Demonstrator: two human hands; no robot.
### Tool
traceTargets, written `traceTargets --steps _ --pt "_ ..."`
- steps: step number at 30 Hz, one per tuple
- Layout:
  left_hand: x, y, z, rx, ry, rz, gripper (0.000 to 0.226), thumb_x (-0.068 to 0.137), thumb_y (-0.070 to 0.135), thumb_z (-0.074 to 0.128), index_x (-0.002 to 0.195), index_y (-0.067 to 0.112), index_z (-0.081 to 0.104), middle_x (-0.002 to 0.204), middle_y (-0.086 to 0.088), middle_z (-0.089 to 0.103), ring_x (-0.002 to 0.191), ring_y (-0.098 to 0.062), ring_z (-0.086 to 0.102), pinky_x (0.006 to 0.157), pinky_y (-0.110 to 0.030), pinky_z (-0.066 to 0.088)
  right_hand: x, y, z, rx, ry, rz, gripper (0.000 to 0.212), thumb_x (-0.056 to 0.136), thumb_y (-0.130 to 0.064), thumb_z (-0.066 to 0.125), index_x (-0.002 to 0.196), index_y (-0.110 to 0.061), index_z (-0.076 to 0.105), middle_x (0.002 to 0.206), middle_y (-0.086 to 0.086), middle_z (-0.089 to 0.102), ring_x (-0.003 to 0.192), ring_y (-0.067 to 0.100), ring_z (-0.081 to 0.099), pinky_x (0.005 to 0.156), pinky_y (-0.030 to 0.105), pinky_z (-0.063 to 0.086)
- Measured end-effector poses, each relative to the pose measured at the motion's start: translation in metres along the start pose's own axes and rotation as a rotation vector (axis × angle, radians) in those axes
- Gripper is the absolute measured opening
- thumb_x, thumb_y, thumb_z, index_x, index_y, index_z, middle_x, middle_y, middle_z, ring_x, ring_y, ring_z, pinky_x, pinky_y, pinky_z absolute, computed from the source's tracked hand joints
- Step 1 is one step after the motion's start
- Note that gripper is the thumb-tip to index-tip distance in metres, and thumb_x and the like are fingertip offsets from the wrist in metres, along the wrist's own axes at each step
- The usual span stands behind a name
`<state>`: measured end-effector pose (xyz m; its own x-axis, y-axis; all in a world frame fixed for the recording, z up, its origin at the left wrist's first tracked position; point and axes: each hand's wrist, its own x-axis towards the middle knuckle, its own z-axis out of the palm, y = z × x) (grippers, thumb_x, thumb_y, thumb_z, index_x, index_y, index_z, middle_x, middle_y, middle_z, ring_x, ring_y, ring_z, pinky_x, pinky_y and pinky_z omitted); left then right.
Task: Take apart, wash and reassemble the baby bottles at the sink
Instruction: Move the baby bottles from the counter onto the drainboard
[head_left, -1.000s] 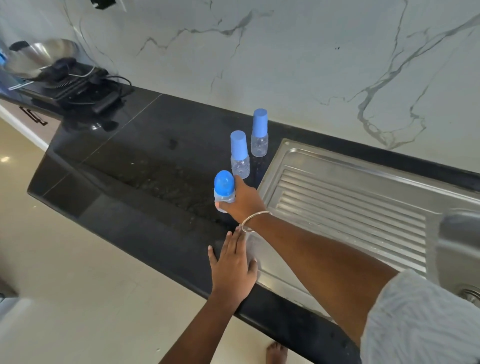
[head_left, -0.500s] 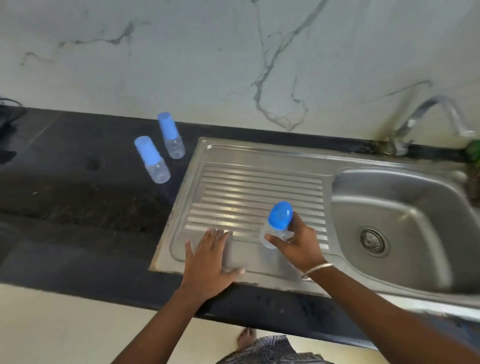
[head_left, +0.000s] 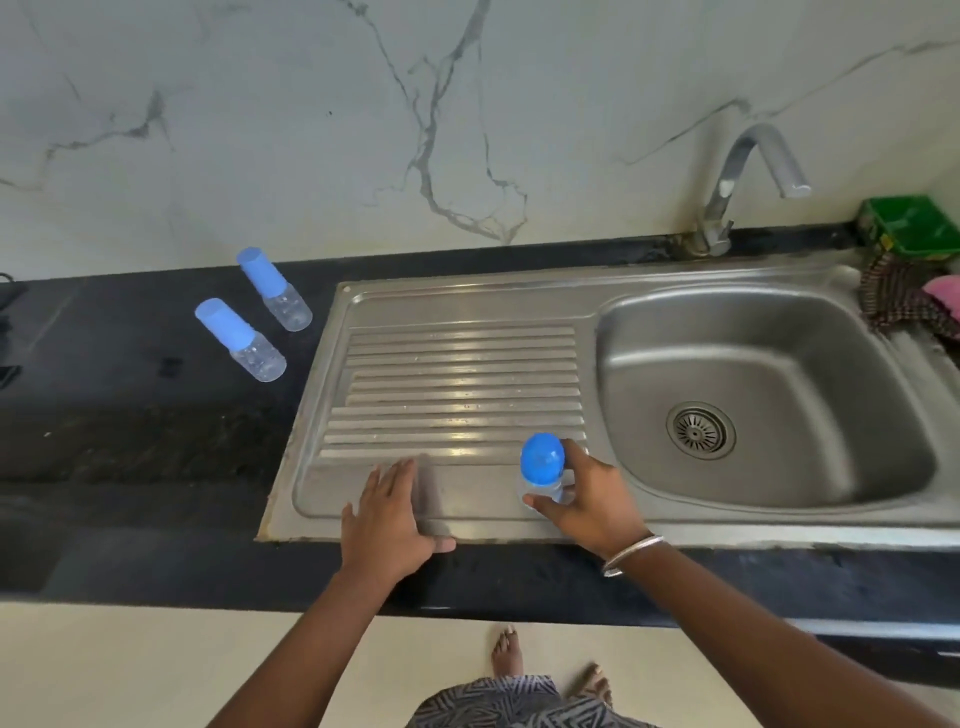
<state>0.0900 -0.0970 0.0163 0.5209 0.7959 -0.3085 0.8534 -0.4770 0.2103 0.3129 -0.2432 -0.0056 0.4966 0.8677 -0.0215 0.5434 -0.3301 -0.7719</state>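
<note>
Black stone counter (head_left: 135, 441) is seen running beneath a white marble-veined wall (head_left: 311, 130), with a stainless steel sink unit (head_left: 467, 296) set into it. Its ribbed drainboard (head_left: 457, 384) lies to the left, its basin (head_left: 753, 364) with a round drain (head_left: 700, 429) to the right. A curved tap (head_left: 748, 176) is mounted behind the basin, and a green box (head_left: 909, 223) and cloths (head_left: 909, 301) are kept at the far right corner.

One blue-capped baby bottle (head_left: 543, 467) is held upright on the drainboard's smooth front strip, near the basin, gripped around its clear body by the right hand (head_left: 587, 499), on whose wrist a bangle (head_left: 631, 553) is worn. The left hand (head_left: 387, 519) is laid flat, fingers straight, on the drainboard's front edge, holding nothing.

Two more capped bottles (head_left: 241, 340) (head_left: 275, 288) are stood on the counter just left of the sink unit, near the wall. Dark counter stretches leftward from them, while pale floor (head_left: 130, 670) and bare feet (head_left: 506, 654) are shown below the counter's front edge.
</note>
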Motion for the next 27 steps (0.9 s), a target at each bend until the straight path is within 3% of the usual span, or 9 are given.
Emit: traceTargets --steps 6,10,13,18,21,24,27 --pt "-0.003 0.007 -0.002 0.029 0.013 0.015 0.116 0.071 0.059 0.08 0.157 0.033 0.006 0.166 0.009 0.013 0.154 -0.02 0.004 0.119 -0.059 0.02 -0.007 -0.003 -0.002 0.1 -0.014 -0.052 0.069 0.071 -0.035 0.083 0.129 -0.031 0.047 0.103 -0.016 0.062 0.095 0.012 0.063 0.085 0.027 0.052" --pt "-0.002 0.004 -0.001 0.026 0.019 0.034 0.116 0.071 0.06 0.079 0.157 0.033 0.006 0.166 0.008 0.012 0.154 -0.019 0.005 0.119 -0.058 0.022 -0.013 -0.005 -0.001 0.159 0.011 -0.075 0.093 0.074 -0.052 0.077 0.148 -0.032 0.025 0.136 -0.01 0.05 0.124 0.008 0.047 0.105 0.026 0.037" --pt "0.0 -0.003 -0.001 0.025 0.037 0.079 0.119 0.067 0.066 0.078 0.157 0.032 0.007 0.165 0.007 0.015 0.153 -0.019 0.01 0.117 -0.056 0.026 -0.016 -0.021 -0.007 0.174 0.128 -0.106 0.076 0.087 -0.058 0.058 0.149 -0.034 0.023 0.144 -0.013 0.04 0.135 0.007 0.035 0.109 0.027 0.029" --pt "0.004 -0.03 -0.009 -0.075 0.116 0.083 0.106 0.072 0.086 0.053 0.155 0.032 0.017 0.16 0.006 0.028 0.147 -0.018 0.028 0.116 -0.053 0.031 0.01 -0.084 -0.017 0.209 0.326 -0.203 0.05 0.094 -0.049 0.049 0.134 -0.019 0.049 0.128 -0.013 0.053 0.123 0.003 0.047 0.102 0.013 0.033" --pt "0.016 -0.062 -0.021 -0.107 0.194 0.021 0.085 0.084 0.072 0.053 0.152 0.027 0.028 0.155 0.003 0.039 0.141 -0.019 0.039 0.11 -0.046 0.04 0.036 -0.124 -0.004 0.133 0.343 -0.244 0.039 0.093 -0.037 0.057 0.123 -0.013 0.058 0.118 -0.007 0.061 0.112 0.005 0.053 0.094 0.01 0.037" --pt "0.029 -0.096 -0.037 -0.085 0.225 -0.043 0.066 0.09 0.051 0.061 0.146 0.023 0.037 0.147 0.003 0.047 0.132 -0.021 0.048 0.099 -0.044 0.048 0.065 -0.156 0.023 0.051 0.222 -0.202 0.035 0.09 -0.028 0.063 0.122 -0.015 0.06 0.117 0.0 0.064 0.108 0.013 0.057 0.091 0.022 0.045" --pt "0.042 -0.133 -0.048 -0.053 0.248 -0.069 0.055 0.092 0.035 0.063 0.141 0.021 0.042 0.143 0.001 0.051 0.126 -0.021 0.052 0.093 -0.044 0.054 0.093 -0.181 0.056 0.05 0.116 -0.119 0.033 0.089 -0.027 0.064 0.121 -0.019 0.06 0.114 -0.001 0.063 0.104 0.012 0.058 0.087 0.023 0.046"
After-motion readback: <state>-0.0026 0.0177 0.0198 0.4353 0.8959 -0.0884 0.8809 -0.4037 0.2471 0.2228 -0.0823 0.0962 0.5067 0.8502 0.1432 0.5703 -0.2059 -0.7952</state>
